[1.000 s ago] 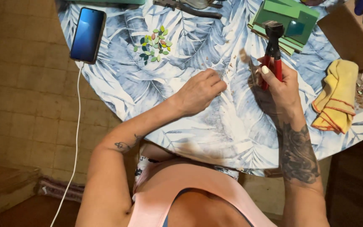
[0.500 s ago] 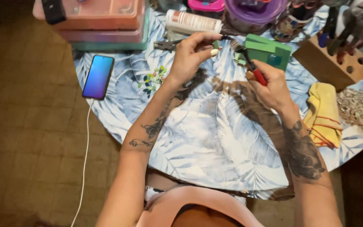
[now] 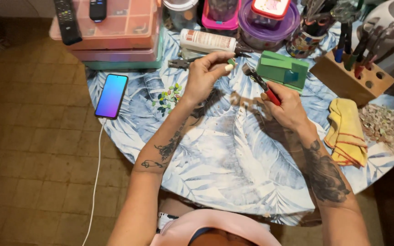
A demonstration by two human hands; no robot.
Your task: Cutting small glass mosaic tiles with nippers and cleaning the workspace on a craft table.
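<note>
My left hand (image 3: 208,73) is raised over the far side of the round table (image 3: 220,173) and pinches a small green piece (image 3: 231,61) between thumb and fingertips. My right hand (image 3: 286,107) grips red-handled pliers (image 3: 261,84), whose dark jaws point up and left toward the green piece, a short gap away. A cluster of small green and coloured pieces (image 3: 167,98) lies on the leaf-print cloth left of my left hand.
A phone (image 3: 111,95) on a white cable lies at the table's left edge. Stacked pink organiser boxes (image 3: 115,32), a white tube (image 3: 206,41), dark pliers (image 3: 183,63), green blocks (image 3: 282,69), a wooden tool holder (image 3: 352,79), a yellow cloth (image 3: 347,132) and loose chips (image 3: 384,125) surround the work area.
The view has tilted up, showing more of the far table. My left hand rose from the cloth and now holds a small green piece; the pliers in my right hand turned toward it.
</note>
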